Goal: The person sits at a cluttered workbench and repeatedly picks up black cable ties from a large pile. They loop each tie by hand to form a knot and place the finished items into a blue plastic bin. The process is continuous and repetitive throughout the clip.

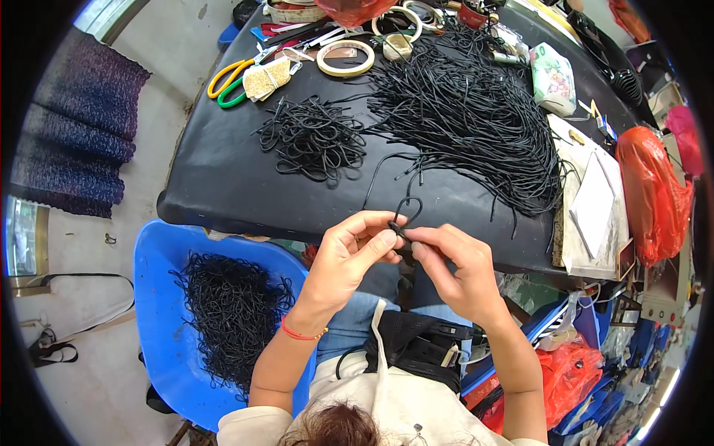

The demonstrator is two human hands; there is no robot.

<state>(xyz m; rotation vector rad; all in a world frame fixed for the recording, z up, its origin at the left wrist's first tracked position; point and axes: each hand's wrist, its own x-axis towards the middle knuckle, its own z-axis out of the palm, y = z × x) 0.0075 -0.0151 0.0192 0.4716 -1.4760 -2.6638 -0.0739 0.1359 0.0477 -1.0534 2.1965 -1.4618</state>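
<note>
Both hands meet just off the front edge of the black-covered table [223, 178], over my lap. Between thumb and fingers my left hand [349, 256] pinches a thin black cord [418, 204] at a small knot. Close beside it, my right hand [457, 264] grips the same cord with thumb and forefinger. A loop of the cord stands up above the fingertips, and a longer length curves over the table. The fingers partly cover the knot. Beyond my hands lie a large heap of straight black cords [468, 126] and, left of it, a smaller pile of looped cords [312, 137].
A blue tub [160, 297] holding many black cords stands at my left. Scissors [230, 78] with yellow and green handles, a sponge-like block [266, 79] and tape rolls [346, 59] lie at the back. A white board [587, 201] and a red plastic bag [651, 193] are at the right.
</note>
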